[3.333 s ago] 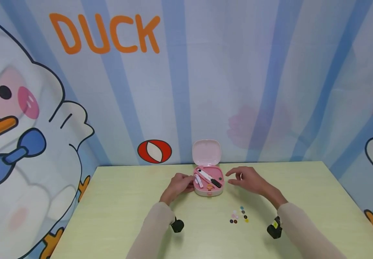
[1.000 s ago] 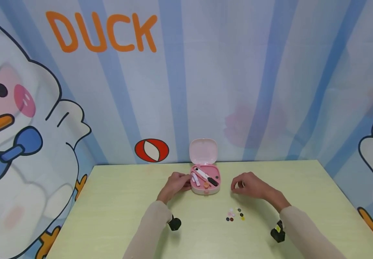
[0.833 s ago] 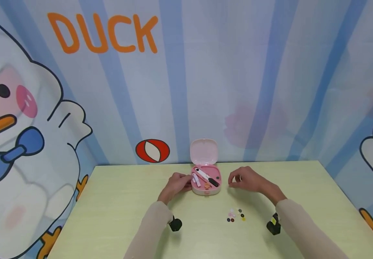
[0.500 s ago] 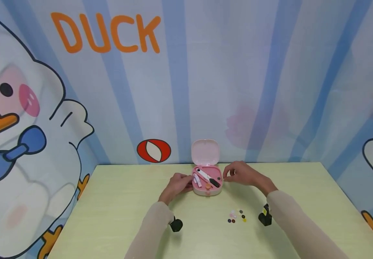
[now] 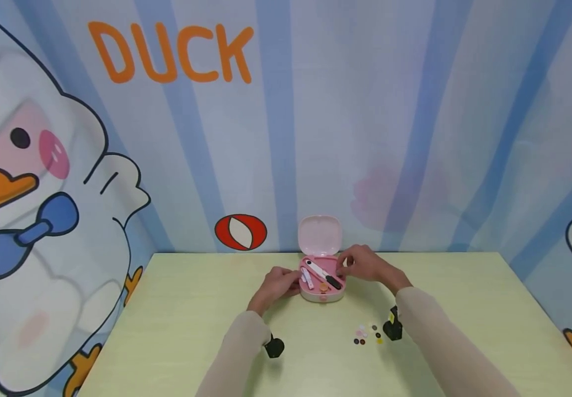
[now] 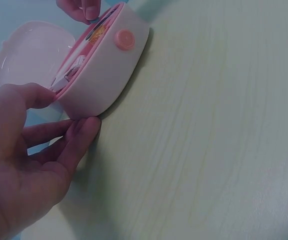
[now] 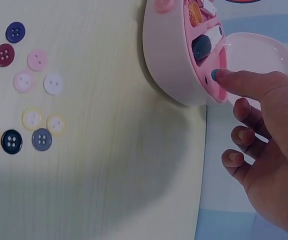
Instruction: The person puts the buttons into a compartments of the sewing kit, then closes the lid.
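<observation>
A pink and white plastic sewing box (image 5: 322, 296) stands at the back of the table, its lid (image 5: 320, 235) raised. My left hand (image 5: 277, 284) grips its left side, thumb at the rim and fingertips low on the wall, as the left wrist view shows. Over the right compartment, my right hand (image 5: 362, 263) pinches a small teal button (image 7: 214, 74) at its fingertips. Just beside that lies a dark button (image 7: 206, 80) in the compartment. The box also holds a white tool with a black end (image 5: 333, 282), a small white piece (image 5: 308, 278) and an orange item (image 7: 194, 15).
Several loose buttons (image 7: 42, 139), among them blue, maroon, pink, white, cream, yellow, black and grey ones, lie on the pale wood table (image 5: 191, 331) in front of my right forearm. A duck-print curtain (image 5: 315, 110) hangs right behind the table's far edge.
The teal button has left the group on the table and is in my right hand, which dipped, then moved left to over the box. My left hand has stayed on the box.
</observation>
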`<state>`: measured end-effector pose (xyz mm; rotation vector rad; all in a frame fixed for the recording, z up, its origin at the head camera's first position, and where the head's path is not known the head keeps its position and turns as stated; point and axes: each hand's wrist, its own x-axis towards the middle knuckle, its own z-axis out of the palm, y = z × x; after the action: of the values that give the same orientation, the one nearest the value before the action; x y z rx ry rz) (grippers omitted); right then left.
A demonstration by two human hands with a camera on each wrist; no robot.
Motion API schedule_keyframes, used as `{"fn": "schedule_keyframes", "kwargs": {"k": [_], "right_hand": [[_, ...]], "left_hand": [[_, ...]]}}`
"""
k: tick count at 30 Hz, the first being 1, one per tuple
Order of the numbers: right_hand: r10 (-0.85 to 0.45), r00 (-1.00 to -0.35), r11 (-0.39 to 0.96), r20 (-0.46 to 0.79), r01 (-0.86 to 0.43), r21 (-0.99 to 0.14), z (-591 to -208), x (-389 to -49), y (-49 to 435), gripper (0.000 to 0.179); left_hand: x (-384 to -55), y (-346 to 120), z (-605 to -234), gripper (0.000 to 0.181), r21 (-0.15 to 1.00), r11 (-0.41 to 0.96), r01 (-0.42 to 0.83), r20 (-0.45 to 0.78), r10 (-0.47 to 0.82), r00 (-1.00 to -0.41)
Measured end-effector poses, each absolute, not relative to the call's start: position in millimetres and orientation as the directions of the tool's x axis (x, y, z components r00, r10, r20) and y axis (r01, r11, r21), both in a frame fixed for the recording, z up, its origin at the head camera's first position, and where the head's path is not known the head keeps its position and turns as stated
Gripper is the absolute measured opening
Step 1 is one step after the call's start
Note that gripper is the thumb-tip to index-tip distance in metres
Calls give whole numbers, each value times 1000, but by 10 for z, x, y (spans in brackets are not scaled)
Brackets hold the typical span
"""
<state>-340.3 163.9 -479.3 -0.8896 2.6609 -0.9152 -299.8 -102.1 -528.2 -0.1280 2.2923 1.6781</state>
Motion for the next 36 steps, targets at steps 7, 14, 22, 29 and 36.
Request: {"fn": "schedule_keyframes", "kwargs": {"k": [7,14,22,29,36], "right_hand": [[-582,-813,629,22,-467,-622,-4789,-3374,1612,11],[-554,-828,645,86,-493,-584,-4748,-3295,1688,25],[-577,-806,624,132,-540,-565,-4726,-3159,1945,24],[-609,-785,612,109,-553,-565,-4810,-2938,2213,22],[-651,-755,571,80,-556,-604,-4959,-2657,2370,21]], "left_hand": [[-2992,-1003,-5277,39,918,314,-241,-285,101,-953],[-3005,-1005,-5303,41,920,308,-242,-287,110,-952],[-3021,-1015,-5320,42,913,329,-242,-288,100,-952],[-2995,-1006,-5284,43,912,332,-242,-290,101,-952],[-2980,-994,-5245,42,917,311,-250,-293,100,-951]]}}
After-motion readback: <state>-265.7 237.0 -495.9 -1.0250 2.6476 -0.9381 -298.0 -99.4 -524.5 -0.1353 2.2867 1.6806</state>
